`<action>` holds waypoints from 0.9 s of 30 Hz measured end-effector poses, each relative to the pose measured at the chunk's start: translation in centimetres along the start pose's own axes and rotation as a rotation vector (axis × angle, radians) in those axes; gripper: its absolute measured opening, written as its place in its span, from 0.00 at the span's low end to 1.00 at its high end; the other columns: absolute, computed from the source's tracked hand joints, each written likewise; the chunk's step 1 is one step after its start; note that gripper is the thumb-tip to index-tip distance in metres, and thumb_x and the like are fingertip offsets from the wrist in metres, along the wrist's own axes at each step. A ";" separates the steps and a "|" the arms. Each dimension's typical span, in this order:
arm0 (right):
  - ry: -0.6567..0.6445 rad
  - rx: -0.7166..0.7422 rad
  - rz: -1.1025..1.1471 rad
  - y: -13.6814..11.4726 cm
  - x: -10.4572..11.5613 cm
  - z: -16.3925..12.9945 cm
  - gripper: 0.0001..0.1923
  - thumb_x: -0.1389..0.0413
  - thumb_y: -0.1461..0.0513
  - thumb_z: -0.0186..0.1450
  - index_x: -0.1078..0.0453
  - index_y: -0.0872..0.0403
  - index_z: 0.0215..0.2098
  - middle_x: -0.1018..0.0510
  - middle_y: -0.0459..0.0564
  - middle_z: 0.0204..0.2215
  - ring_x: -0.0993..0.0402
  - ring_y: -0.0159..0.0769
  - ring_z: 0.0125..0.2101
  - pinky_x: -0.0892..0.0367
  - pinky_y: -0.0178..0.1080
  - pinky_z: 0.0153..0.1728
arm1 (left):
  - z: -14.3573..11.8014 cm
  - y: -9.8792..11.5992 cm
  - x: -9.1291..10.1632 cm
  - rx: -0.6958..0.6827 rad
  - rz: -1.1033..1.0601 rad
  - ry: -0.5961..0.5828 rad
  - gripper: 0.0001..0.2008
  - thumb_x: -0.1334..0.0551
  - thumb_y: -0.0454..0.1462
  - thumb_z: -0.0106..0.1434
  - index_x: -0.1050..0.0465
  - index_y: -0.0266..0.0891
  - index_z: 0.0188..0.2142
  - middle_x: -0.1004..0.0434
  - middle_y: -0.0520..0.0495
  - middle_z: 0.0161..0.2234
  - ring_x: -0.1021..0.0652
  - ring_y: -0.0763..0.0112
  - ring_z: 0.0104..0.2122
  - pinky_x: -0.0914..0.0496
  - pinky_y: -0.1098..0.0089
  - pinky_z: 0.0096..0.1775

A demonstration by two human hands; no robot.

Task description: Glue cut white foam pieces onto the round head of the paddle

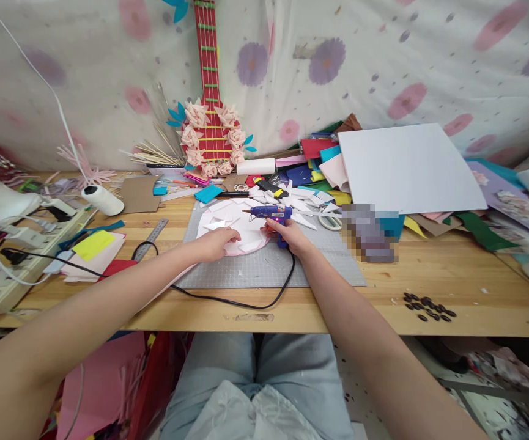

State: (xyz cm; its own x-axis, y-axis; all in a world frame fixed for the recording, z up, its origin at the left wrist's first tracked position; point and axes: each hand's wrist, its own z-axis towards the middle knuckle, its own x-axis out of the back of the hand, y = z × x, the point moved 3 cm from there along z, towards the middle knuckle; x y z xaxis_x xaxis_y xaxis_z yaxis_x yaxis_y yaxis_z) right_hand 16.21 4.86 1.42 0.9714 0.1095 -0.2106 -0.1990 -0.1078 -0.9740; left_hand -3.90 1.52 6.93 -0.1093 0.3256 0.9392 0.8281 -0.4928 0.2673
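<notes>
A floral-print cloth [429, 55] hangs across the whole back of the room, with a red toy guitar [210, 110] ringed in pale paper flowers leaning against it. Below runs the wooden surface [383, 287], crowded at the rear with coloured foam sheets [314, 159] and a large white board [406, 165]; a power strip [21, 244] sits at the left edge and a scatter of dark beads [429, 307] lies near the front right. A grey cutting mat [264, 266] lies in the middle, and on it rests a pink foam disc [236, 232] covered with small white cut pieces. The left hand [216, 241] lies flat on the disc, its grip slack, pressing it down. The right hand [292, 235] is clenched around the handle of a blue glue gun [271, 214], nozzle pointing left over the disc, its black cord [246, 302] looping over the mat's front edge. The disc looks light, soft and easily bent, best held flat from above; the gun seems rigid and light, safest taken by the handle, away from the nozzle.
</notes>
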 end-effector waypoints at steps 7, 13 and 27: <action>0.004 -0.005 0.010 0.0 0.0 -0.1 0.14 0.34 0.54 0.51 0.29 0.53 0.28 0.21 0.49 0.26 0.24 0.33 0.29 0.27 0.34 0.29 | 0.0 0.1 -0.1 -0.004 0.009 -0.008 0.25 0.45 0.24 0.49 0.33 0.38 0.48 0.28 0.44 0.48 0.28 0.64 0.48 0.34 0.67 0.49; 0.001 -0.008 0.012 0.1 0.0 0.0 0.13 0.34 0.55 0.51 0.30 0.53 0.27 0.21 0.49 0.26 0.24 0.33 0.29 0.27 0.34 0.28 | 0.0 -0.2 -0.4 -0.080 0.062 0.001 0.24 0.44 0.25 0.50 0.33 0.39 0.48 0.29 0.45 0.49 0.30 0.64 0.50 0.35 0.66 0.50; 0.001 -0.011 0.030 -0.1 0.0 -0.1 0.14 0.34 0.54 0.50 0.30 0.53 0.26 0.22 0.48 0.26 0.24 0.34 0.30 0.28 0.34 0.27 | -0.4 -0.6 0.3 -0.095 -0.049 0.018 0.27 0.40 0.31 0.51 0.37 0.40 0.52 0.30 0.43 0.50 0.28 0.64 0.49 0.34 0.64 0.50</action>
State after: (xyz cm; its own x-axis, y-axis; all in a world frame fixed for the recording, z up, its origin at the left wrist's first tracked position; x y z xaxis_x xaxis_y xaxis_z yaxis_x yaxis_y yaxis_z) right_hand 16.22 4.76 1.56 0.9652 0.1050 -0.2397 -0.2268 -0.1215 -0.9663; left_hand -4.62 1.56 7.10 -0.1587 0.3373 0.9279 0.7655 -0.5516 0.3314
